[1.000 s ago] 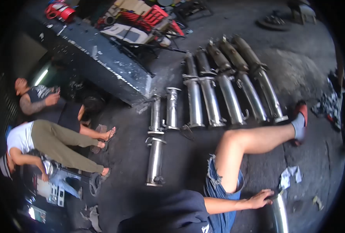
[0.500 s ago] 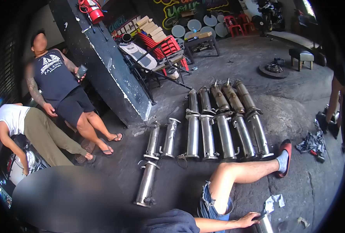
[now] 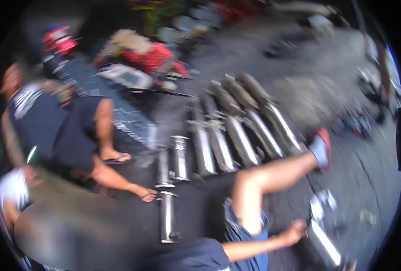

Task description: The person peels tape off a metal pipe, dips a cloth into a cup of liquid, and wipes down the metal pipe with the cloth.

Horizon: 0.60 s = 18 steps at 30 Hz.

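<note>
- Tube (image 3: pixel 325 245): between both hands; handling judged unfinished.
- Left hand (image 3: pixel 294 233): curled near upper end; grip blurred, cannot tell.
- Right hand (image 3: pixel 351 265): mostly cropped; cannot tell.
- Other tubes (image 3: pixel 242 141): rows on floor (image 3: pixel 347 180); done or pending, undeterminable.

The left hand (image 3: pixel 293 233), blurred, was at the upper end of a silver tube (image 3: pixel 323 244); whether they touched could not be told. A white rag (image 3: pixel 316 207) lay just beyond that end. The leg (image 3: pixel 254 185) was bent, with a red shoe (image 3: pixel 326 149) on its foot. More pipes (image 3: pixel 241 142) lay in rows on the floor (image 3: pixel 200 210). A person (image 3: pixel 37 117) in dark clothes stood near a pillar (image 3: pixel 114 110); another, in a white top (image 3: pixel 13 187), was partly hidden.
</note>
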Each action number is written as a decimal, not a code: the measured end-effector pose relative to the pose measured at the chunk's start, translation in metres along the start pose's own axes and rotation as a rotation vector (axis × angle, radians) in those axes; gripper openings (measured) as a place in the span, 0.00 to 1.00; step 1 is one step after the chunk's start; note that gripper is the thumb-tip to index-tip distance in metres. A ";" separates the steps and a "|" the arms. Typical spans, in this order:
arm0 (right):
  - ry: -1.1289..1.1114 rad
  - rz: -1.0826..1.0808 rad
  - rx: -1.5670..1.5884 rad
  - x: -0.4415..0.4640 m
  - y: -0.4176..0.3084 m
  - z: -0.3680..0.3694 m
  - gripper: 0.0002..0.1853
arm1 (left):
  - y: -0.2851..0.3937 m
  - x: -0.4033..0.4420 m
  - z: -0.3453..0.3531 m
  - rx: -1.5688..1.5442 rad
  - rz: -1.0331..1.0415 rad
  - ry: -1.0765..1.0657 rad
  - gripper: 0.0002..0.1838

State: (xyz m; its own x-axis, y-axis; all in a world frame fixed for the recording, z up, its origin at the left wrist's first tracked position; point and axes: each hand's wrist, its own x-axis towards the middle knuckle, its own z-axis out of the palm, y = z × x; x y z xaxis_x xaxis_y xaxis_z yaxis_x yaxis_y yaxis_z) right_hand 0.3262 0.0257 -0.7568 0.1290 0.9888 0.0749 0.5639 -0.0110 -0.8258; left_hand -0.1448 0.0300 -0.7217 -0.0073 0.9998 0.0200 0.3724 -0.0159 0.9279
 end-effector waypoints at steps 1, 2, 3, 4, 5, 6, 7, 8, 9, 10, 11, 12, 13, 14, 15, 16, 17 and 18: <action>0.046 0.162 -0.015 0.004 0.001 0.005 0.18 | 0.021 -0.001 -0.009 -0.009 0.061 0.066 0.06; -0.049 0.161 -0.114 0.010 -0.044 0.002 0.15 | 0.035 -0.003 -0.015 0.022 -0.013 0.022 0.05; -0.034 0.130 -0.352 0.021 0.007 0.002 0.13 | 0.037 -0.001 -0.010 -0.029 -0.083 0.027 0.06; -0.031 0.220 -0.176 0.031 -0.055 0.008 0.14 | 0.036 0.002 -0.013 0.076 -0.054 -0.001 0.07; -0.119 0.314 -0.412 0.039 -0.091 0.005 0.18 | 0.041 0.001 -0.014 0.134 0.003 0.021 0.07; -0.092 0.330 -0.223 0.036 -0.108 0.007 0.19 | 0.045 0.003 -0.017 0.176 -0.021 -0.030 0.05; -0.021 0.098 -0.330 0.024 -0.069 0.011 0.15 | 0.058 0.005 -0.018 0.188 -0.085 -0.054 0.04; -0.065 0.205 -0.269 0.022 -0.114 0.003 0.13 | 0.063 0.007 -0.017 0.311 -0.079 -0.079 0.03; -0.019 0.200 -0.225 0.008 -0.119 0.000 0.12 | 0.058 0.006 -0.014 0.307 -0.131 -0.111 0.05; 0.128 0.041 -0.271 -0.015 -0.096 0.004 0.11 | 0.056 0.006 -0.012 0.268 -0.150 -0.137 0.07; 0.085 0.070 -0.271 -0.023 -0.129 -0.004 0.11 | 0.049 0.006 -0.009 0.242 -0.097 -0.133 0.07; 0.216 -0.052 -0.231 -0.036 -0.133 0.004 0.10 | 0.028 0.006 -0.013 0.247 0.007 -0.134 0.09; 0.185 -0.066 -0.149 -0.042 -0.128 0.004 0.13 | 0.004 0.006 -0.019 0.112 -0.060 -0.202 0.13; 0.132 -0.009 0.025 -0.042 -0.112 0.003 0.10 | -0.018 0.010 -0.021 0.190 -0.026 -0.263 0.18; 0.142 0.031 0.168 -0.035 -0.102 0.006 0.08 | -0.068 0.012 -0.019 0.243 0.109 -0.123 0.22; 0.194 -0.006 0.150 -0.026 -0.086 0.014 0.07 | -0.087 0.014 -0.006 0.210 0.124 -0.172 0.22; 0.202 0.021 0.091 -0.012 -0.076 0.020 0.07 | -0.099 0.019 -0.003 0.214 0.157 -0.165 0.24; 0.207 0.041 0.046 0.003 -0.066 0.029 0.07 | -0.103 0.025 -0.003 0.229 0.193 -0.145 0.25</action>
State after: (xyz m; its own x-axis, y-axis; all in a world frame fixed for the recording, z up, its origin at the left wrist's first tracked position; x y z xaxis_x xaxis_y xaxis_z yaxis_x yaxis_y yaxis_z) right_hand 0.2657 0.0338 -0.7182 0.3186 0.9359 0.1505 0.5175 -0.0387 -0.8548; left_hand -0.1861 0.0562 -0.8161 0.2104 0.9704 0.1190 0.5531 -0.2185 0.8040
